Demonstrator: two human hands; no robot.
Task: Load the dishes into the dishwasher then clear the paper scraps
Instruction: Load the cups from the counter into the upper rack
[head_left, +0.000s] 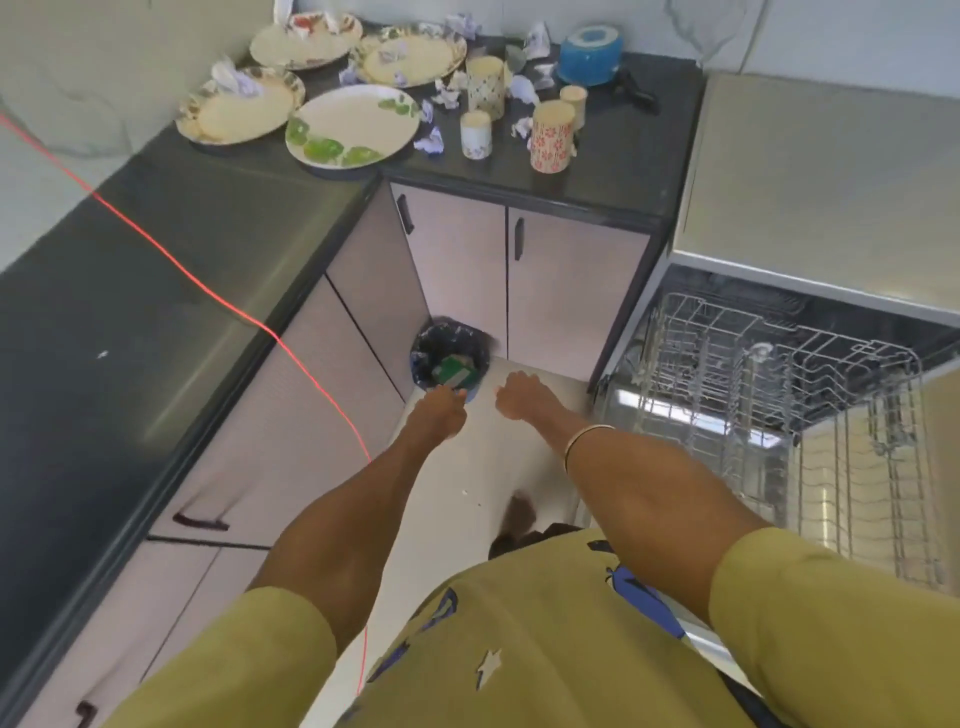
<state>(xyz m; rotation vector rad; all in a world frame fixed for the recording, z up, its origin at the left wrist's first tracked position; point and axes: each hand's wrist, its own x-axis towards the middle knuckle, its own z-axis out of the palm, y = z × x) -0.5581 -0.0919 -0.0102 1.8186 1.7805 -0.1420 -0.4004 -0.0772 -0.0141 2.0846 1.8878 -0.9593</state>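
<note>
Several plates lie on the dark corner counter: a green-leaf plate (353, 126), a brown-rimmed plate (240, 105) and two more behind it (304, 41), (410, 56). Several cups stand to their right, among them a red-flowered cup (551, 136), a small white cup (476, 134) and a patterned cup (486, 86). Crumpled paper scraps (431, 141) lie scattered among the dishes. The dishwasher (810, 187) stands open at the right with its wire racks (769, 374) pulled out and bare. My left hand (439, 415) and my right hand (522, 397) reach forward over the floor, holding nothing.
A small bin (450, 358) with a dark liner and a green box inside stands on the floor in the corner, just beyond my left hand. A blue round container (591, 54) sits at the counter's back. A red cord (208, 286) runs across the left counter.
</note>
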